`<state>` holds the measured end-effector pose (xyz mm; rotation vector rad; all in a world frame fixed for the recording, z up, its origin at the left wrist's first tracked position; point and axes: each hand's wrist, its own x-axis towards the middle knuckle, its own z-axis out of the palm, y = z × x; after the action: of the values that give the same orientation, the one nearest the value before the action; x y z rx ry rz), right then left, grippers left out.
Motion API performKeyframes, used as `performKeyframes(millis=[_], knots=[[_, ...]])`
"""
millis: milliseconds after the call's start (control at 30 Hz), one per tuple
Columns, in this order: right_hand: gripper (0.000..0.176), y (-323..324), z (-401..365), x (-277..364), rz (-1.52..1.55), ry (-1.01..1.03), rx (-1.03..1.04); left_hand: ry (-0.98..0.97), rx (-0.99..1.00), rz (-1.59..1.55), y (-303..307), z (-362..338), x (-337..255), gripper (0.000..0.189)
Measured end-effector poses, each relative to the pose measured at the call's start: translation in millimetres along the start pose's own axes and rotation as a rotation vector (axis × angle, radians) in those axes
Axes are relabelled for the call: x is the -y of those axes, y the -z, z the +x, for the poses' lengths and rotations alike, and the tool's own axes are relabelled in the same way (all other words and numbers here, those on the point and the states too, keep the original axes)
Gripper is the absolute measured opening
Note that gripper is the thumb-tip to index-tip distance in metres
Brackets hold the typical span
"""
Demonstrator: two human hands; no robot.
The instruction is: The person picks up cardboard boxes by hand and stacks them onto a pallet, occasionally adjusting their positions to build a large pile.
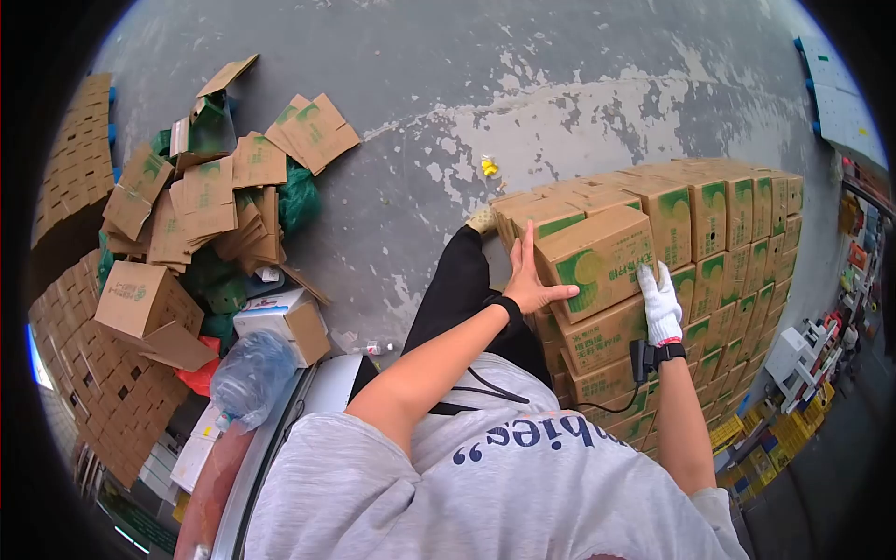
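A brown cardboard box (597,257) with green print sits slightly askew at the near left corner of a large stack of matching boxes (709,219). My left hand (534,280) is bare, its fingers spread and laid against the box's left side. On the right, my right hand (660,303) wears a white glove and touches the box's right end with its fingers stretched out. A black device with a cable (642,359) is strapped near my right wrist.
Flattened cartons (205,196) and green netting (299,201) lie heaped at the left. Nearer are an open box (140,303), a clear plastic bag (252,373) and a bottle (375,348). A yellow scrap (489,167) lies on the floor beyond the stack.
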<state>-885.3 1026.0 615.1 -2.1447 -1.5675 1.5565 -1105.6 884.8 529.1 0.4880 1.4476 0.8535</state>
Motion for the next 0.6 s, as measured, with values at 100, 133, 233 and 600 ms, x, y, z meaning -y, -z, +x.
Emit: performKeyframes(millis=[100, 133, 233, 600], knots=[[0.061, -6, 4, 7, -0.095, -0.017, -0.011, -0.107, 0.001, -0.008, 11, 4, 5, 0.131], [0.065, -8, 5, 6, -0.131, -0.023, 0.010, -0.156, -0.013, -0.055, 13, 8, 5, 0.122], [0.071, -7, -5, 29, -0.194, -0.085, 0.125, -0.100, 0.112, -0.136, 28, 10, 1, 0.120], [0.065, 18, -19, -17, -0.147, -0.024, 0.162, 0.000, 0.201, 0.240, 63, 39, -44, 0.136]])
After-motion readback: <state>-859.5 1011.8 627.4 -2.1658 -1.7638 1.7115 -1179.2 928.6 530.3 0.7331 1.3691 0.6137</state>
